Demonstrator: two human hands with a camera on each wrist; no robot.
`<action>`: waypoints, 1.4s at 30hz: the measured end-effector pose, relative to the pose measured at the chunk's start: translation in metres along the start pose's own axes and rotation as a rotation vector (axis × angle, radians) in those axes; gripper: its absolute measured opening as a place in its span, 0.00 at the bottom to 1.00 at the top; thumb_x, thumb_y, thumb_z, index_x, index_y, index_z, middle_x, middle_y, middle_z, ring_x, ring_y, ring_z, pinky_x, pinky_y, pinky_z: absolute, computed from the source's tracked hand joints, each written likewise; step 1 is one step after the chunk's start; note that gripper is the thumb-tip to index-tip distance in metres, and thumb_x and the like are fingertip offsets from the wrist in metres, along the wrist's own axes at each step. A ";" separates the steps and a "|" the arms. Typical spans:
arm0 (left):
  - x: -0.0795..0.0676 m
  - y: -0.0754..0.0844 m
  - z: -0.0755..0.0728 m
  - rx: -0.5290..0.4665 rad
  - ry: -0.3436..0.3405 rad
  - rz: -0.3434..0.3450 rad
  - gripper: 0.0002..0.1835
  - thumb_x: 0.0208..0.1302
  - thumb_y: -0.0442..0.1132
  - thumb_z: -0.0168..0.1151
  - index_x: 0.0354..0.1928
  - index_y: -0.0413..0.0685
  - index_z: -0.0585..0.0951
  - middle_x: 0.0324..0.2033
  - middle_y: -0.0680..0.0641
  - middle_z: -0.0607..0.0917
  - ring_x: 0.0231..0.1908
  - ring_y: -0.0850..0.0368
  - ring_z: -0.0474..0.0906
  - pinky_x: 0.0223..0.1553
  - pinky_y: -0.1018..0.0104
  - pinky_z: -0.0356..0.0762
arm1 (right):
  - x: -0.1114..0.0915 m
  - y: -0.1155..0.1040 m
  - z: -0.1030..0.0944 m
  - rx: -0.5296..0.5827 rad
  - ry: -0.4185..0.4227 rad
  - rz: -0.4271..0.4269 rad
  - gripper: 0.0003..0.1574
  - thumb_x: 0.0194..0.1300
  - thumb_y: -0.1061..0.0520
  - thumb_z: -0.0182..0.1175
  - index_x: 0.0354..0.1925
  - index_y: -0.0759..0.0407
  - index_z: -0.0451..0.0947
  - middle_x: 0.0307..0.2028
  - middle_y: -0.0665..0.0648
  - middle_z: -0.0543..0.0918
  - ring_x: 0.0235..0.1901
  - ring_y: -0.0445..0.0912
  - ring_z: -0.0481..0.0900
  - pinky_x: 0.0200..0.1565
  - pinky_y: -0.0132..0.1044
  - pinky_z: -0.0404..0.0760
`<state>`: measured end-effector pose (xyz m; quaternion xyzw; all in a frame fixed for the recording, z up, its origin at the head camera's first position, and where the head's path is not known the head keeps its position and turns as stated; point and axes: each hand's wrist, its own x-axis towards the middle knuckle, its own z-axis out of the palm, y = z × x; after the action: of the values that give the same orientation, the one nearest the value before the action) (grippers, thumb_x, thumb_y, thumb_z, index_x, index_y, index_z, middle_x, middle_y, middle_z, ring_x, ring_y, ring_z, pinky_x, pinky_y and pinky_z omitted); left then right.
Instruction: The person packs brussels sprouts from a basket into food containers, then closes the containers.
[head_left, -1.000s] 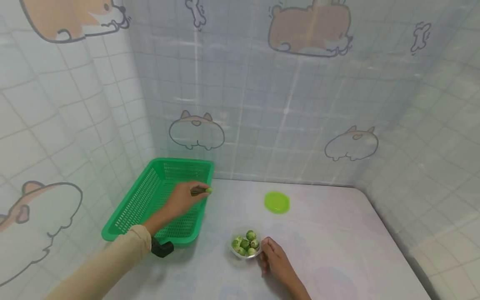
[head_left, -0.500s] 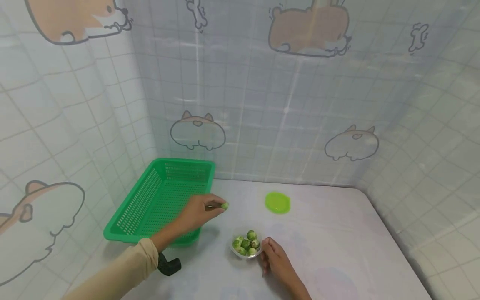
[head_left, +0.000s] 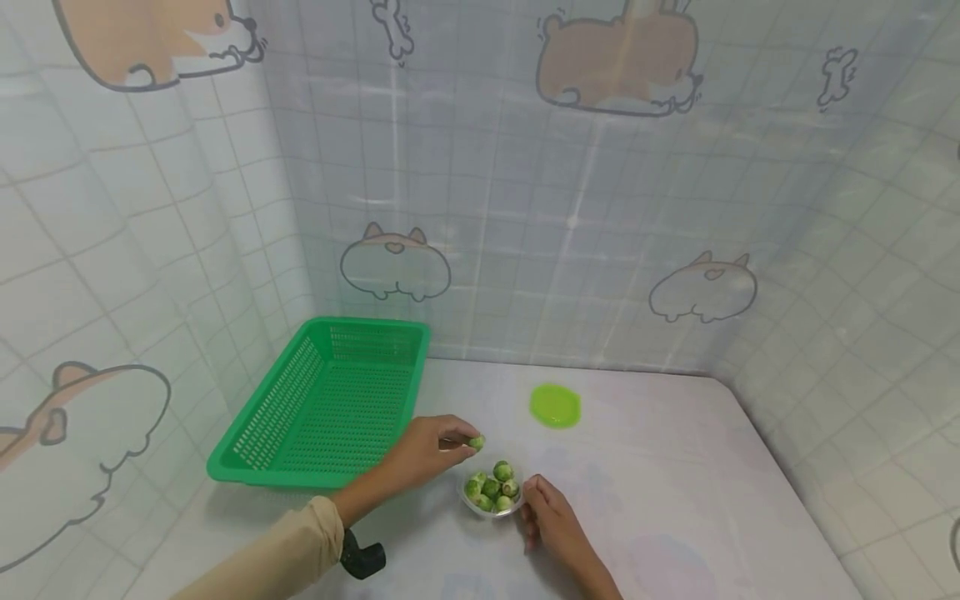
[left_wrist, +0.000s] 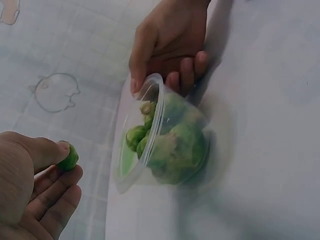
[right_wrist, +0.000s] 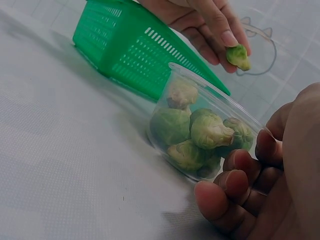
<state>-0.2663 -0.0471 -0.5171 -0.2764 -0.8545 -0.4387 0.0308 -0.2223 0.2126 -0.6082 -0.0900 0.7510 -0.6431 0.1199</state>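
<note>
Between thumb and fingertips my left hand (head_left: pixel 426 450) pinches a small Brussels sprout (head_left: pixel 477 442), held in the air just behind and left of a clear plastic tub (head_left: pixel 487 512). In the right wrist view that pinched sprout (right_wrist: pixel 238 57) shows above the tub's rim. Several Brussels sprouts (right_wrist: pixel 210 130) fill the tub, which stands on the table. My right hand (head_left: pixel 553 521) grips the tub's right rim, thumb at the edge and fingers curled against the wall, as the left wrist view also shows for the right hand (left_wrist: pixel 172 42).
A green perforated basket (head_left: pixel 352 400) stands at the left, close by the left forearm. A lime-green lid (head_left: pixel 555 406) lies on the white table (head_left: pixel 675 467) behind the tub. Tile-patterned curtains (head_left: pixel 510 208) with cartoon dogs close in the back and sides.
My left hand has come away from over the basket, moving right and toward me with the sprout, to near the tub. The right hand and tub have stayed in place.
</note>
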 end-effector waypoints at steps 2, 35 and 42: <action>0.000 0.001 0.004 -0.009 -0.007 0.007 0.09 0.67 0.41 0.69 0.48 0.53 0.87 0.44 0.58 0.88 0.44 0.63 0.85 0.49 0.67 0.84 | 0.000 0.000 0.000 -0.001 0.002 0.001 0.25 0.81 0.42 0.44 0.39 0.63 0.68 0.28 0.54 0.74 0.20 0.46 0.73 0.21 0.40 0.82; -0.011 0.013 0.041 0.592 -0.104 0.134 0.11 0.64 0.42 0.72 0.47 0.53 0.86 0.46 0.57 0.86 0.47 0.65 0.84 0.48 0.68 0.84 | 0.001 0.002 0.001 -0.004 -0.011 -0.033 0.25 0.82 0.44 0.43 0.38 0.65 0.68 0.27 0.54 0.74 0.20 0.44 0.73 0.20 0.40 0.82; -0.011 0.015 0.042 0.616 -0.113 0.134 0.10 0.64 0.42 0.71 0.47 0.53 0.86 0.47 0.56 0.87 0.46 0.64 0.84 0.47 0.67 0.84 | 0.000 -0.001 0.002 0.000 -0.019 -0.024 0.23 0.83 0.47 0.42 0.38 0.65 0.67 0.27 0.55 0.73 0.20 0.45 0.72 0.20 0.40 0.82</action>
<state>-0.2415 -0.0132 -0.5351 -0.3337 -0.9274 -0.1403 0.0945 -0.2213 0.2109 -0.6073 -0.1049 0.7486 -0.6437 0.1194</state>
